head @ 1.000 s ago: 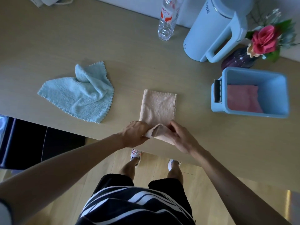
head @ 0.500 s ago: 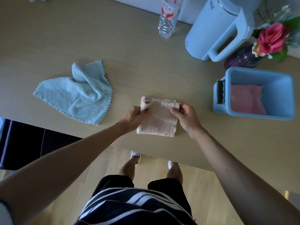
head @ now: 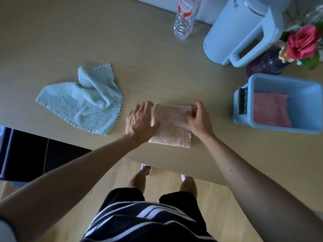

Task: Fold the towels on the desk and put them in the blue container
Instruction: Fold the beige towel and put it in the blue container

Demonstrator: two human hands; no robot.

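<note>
A beige towel lies folded into a small square near the desk's front edge. My left hand rests flat along its left side with fingers spread, thumb on the cloth. My right hand pinches the towel's far right corner. A light blue towel lies crumpled and unfolded to the left. The blue container stands at the right with a folded pink towel inside it.
Along the back stand a clear water bottle, a pale blue kettle and a purple vase with a pink flower. A small dark object sits in the container's side slot. The desk edge is just below the towel.
The near end of the beige towel was lifted and laid over the far end, halving it. My left hand has let go and lies flat; my right hand still pinches the far corner.
</note>
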